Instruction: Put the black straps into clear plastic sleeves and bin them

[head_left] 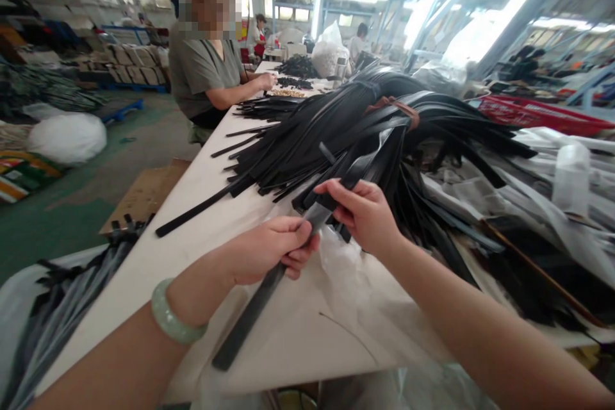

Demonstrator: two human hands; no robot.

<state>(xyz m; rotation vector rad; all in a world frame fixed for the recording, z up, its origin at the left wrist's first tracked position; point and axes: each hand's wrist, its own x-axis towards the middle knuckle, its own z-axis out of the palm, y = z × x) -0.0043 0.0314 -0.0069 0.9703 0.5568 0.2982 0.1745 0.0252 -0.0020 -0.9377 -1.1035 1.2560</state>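
My left hand (278,246) is closed around a long black strap (245,327), thumb on top, with the strap's free end hanging toward the table's front edge. Farther up the same strap, my right hand (360,208) pinches it between thumb and fingers. A greyish, translucent plastic-like piece covers the strap between my hands. Just beyond them lies a large heap of black straps (307,134), part of it bound with a brown tie (394,106). Crumpled clear plastic (341,256) lies on the table beneath my right hand.
The white table (192,205) runs away from me. A co-worker (206,70) stands at its left side. Wrapped straps (81,307) fill a container at lower left. White plastic sleeves (571,179) and a red sheet (548,114) lie at right. Cardboard (144,195) is on the floor.
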